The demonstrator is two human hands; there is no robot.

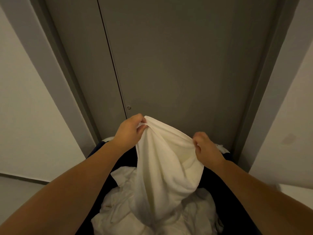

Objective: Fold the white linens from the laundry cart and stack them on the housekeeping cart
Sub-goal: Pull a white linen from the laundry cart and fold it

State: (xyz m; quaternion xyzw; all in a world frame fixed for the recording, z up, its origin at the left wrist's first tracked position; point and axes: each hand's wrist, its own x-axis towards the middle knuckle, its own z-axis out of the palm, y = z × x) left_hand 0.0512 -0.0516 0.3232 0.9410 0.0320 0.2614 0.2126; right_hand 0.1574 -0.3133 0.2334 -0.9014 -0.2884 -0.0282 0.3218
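While both arms reach forward, the left hand (129, 130) and right hand (205, 146) each pinch the top edge of a white linen (165, 160). It hangs above more linens (118, 207) heaped in a dark cart (100, 148) before a grey door (169, 56).

Laundry cart (97, 150) mostly hidden behind lifted linen (162, 158) and forearms (71, 184), its base and the linen heap (118, 214) cut off at bottom edge; right hand (206, 148) slightly motion-blurred at knuckles.
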